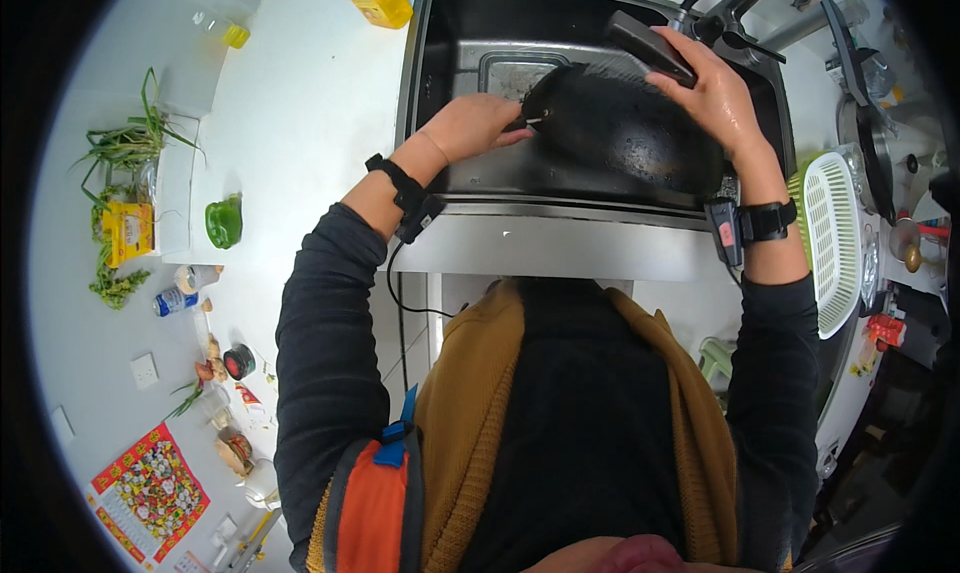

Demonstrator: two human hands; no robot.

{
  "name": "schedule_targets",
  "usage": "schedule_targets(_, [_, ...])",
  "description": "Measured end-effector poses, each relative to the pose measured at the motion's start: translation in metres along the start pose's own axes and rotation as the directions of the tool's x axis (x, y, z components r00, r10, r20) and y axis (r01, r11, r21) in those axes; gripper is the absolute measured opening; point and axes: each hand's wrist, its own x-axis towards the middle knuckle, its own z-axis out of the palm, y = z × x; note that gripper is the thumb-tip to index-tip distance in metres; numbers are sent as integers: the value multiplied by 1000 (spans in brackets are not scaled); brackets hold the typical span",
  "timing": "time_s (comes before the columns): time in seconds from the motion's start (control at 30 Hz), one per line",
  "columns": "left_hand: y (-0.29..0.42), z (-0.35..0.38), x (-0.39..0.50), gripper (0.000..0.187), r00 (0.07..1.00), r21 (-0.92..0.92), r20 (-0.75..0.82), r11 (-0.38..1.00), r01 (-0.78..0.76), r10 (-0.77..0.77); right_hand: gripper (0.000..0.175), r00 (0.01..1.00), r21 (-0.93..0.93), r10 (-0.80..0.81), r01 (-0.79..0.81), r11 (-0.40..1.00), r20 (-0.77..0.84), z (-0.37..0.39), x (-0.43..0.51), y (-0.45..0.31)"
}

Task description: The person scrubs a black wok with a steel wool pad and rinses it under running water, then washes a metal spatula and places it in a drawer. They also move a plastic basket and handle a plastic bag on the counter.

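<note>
A black wok point(622, 134) lies tilted in a dark metal sink point(465, 172), with water drops on its surface. My left hand point(480, 127) grips its handle point(517, 125) on the left side, most of which the fingers cover. In my right hand point(709, 93) is a dark faucet spray head point(651, 46), held above the wok's far side. Fine streams of water point(619, 74) run from it onto the wok. The right hand looks wet. Part of the sink's floor is hidden under the wok.
The faucet point(724, 25) stands at the sink's back right corner. A white and green draining basket point(832, 235) sits right of the sink. Bottles, among them a yellow one point(379, 1), stand at the back left. A green bell pepper point(223, 222) is on the left counter point(300, 145).
</note>
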Motion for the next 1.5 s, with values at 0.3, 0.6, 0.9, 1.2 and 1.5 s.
schedule_targets(0.3, [-34, 7, -32, 38, 998, -35, 11, 998, 60, -60, 51, 983, -453, 151, -88, 887, 103, -13, -21, -61])
schedule_targets(0.6, [-53, 2, -41, 35, 993, -85, -98, 994, 63, -71, 48, 993, -61, 90, -95, 994, -81, 49, 14, -157])
schedule_targets(0.9, [-68, 12, -50, 19, 957, -79, -253, 989, 125, -141, 44, 979, -456, 189, -205, 866, -81, 73, 13, -157])
schedule_targets(1.2, [-105, 32, -78, 28, 916, -24, -328, 971, 236, -231, 52, 969, -292, 55, -126, 948, -241, 81, -45, -170])
schedule_targets(1.5, [-61, 49, -68, 36, 879, -171, -368, 951, 258, -304, 52, 993, -207, 21, -46, 977, -120, 82, -72, -157])
